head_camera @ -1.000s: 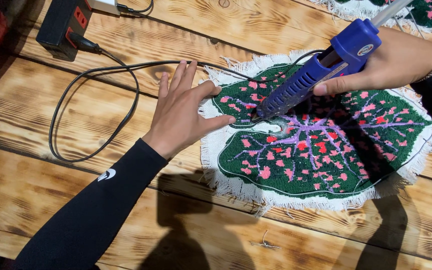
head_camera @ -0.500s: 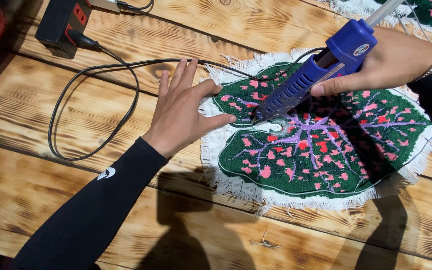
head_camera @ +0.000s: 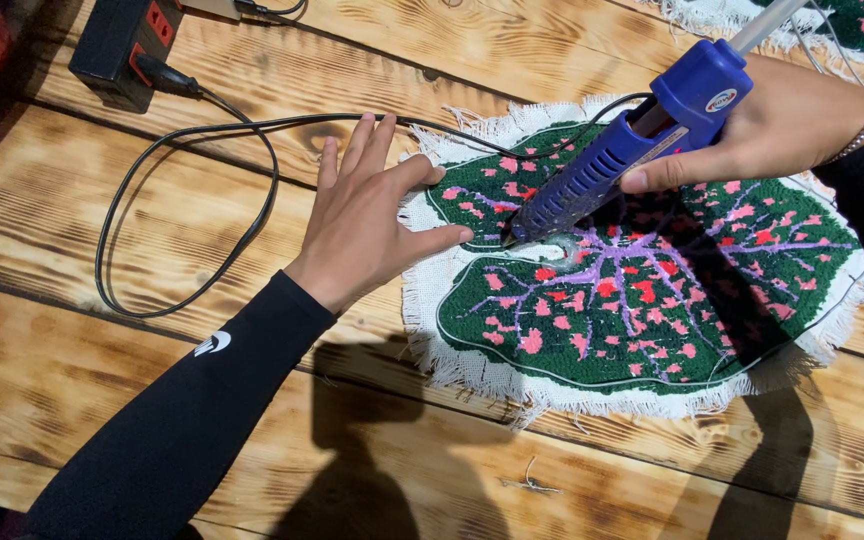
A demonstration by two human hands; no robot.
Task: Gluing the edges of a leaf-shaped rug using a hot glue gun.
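A: Holding the blue glue gun (head_camera: 620,165) by its grip, the right hand (head_camera: 772,135) is wrapped tight, a finger along the trigger side. Rigid plastic, light by the look; the tip is likely hot, so take it by the handle only.

B: Heading?

A: Long axis slants from upper right down to lower left, nozzle at the notch of the tufted leaf mat (head_camera: 642,300). Left hand (head_camera: 367,220) is flat, fingers spread, pressing the mat's frayed white edge to the wooden table (head_camera: 102,390).

B: The mat?

A: Soft, floppy.
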